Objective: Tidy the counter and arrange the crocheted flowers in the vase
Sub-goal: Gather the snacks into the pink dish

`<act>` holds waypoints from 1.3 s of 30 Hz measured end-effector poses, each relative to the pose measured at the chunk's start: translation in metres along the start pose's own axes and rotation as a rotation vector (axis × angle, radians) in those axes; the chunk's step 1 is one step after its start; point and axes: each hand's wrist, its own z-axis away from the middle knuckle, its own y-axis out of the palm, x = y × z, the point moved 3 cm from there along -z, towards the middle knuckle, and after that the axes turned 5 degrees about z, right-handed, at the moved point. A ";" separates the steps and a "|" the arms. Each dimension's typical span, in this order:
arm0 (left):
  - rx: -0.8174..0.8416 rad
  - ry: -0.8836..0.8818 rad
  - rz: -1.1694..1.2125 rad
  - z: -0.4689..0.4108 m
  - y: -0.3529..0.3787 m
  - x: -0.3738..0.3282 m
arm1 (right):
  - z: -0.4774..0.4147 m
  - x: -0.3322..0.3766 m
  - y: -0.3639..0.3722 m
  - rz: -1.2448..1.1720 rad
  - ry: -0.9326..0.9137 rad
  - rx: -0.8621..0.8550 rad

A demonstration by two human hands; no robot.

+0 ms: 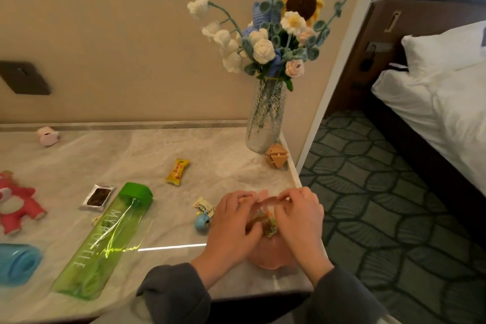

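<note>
The crocheted flowers [273, 34], white, blue, pink and one sunflower, stand in a tall clear glass vase [265, 118] at the counter's back right corner. At the front right of the marble counter [131, 155], my left hand [234, 223] and my right hand [299, 218] both pinch the rim of a clear pinkish bag [268, 252] holding small colourful wrapped pieces. The bag's lower part bulges out below my hands.
A green transparent bottle [105, 239] lies on its side. Around it are a yellow snack packet [178, 171], a dark sachet [97, 197], a small white wrapper [203, 205], a blue figurine [202, 222], a wooden puzzle [276, 156], a pink plush [15, 202], a blue roll [18, 263] and a small pink toy [47, 136]. A bed [434, 87] stands to the right.
</note>
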 end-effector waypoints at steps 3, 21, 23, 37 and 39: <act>-0.058 0.007 0.016 -0.010 -0.015 0.005 | -0.013 0.019 0.003 -0.074 -0.054 0.099; -0.152 -0.478 0.130 -0.001 -0.066 0.093 | -0.043 0.127 0.094 0.252 -0.484 0.689; -0.169 -0.473 0.130 -0.003 -0.067 0.095 | -0.045 0.131 0.099 0.272 -0.487 0.664; -0.124 -0.478 -0.051 -0.058 -0.068 0.119 | -0.060 0.134 0.116 0.124 -0.515 0.737; -0.131 -0.469 -0.096 -0.061 -0.063 0.125 | -0.061 0.131 0.117 0.090 -0.516 0.746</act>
